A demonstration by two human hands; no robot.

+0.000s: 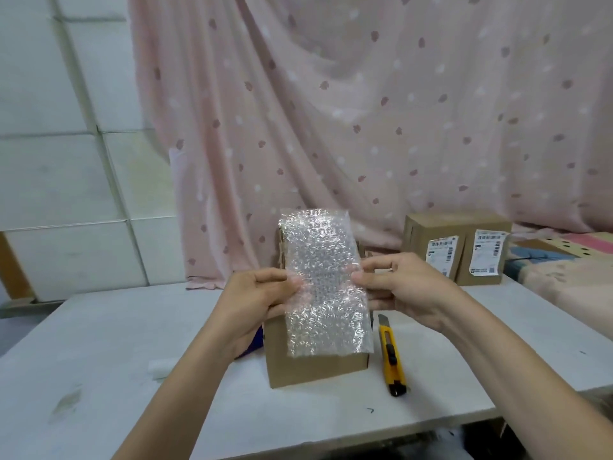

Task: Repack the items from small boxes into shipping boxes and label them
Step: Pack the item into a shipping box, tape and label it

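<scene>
A clear bubble wrap sheet (326, 283) is held upright in front of me, above an open brown shipping box (315, 368) on the white table (132, 360). My left hand (262, 300) pinches the sheet's left edge. On the opposite edge, my right hand (398, 287) pinches it with thumb and fingers. The sheet hides most of the box's opening, so its contents cannot be seen. Something dark blue or purple (253, 345) shows partly behind my left wrist, beside the box.
A yellow utility knife (391, 355) lies just right of the box, blade end away from me. Two labelled cardboard boxes (457, 247) stand at the table's back right. A small white piece (161, 368) lies left of the box. A pink curtain hangs behind.
</scene>
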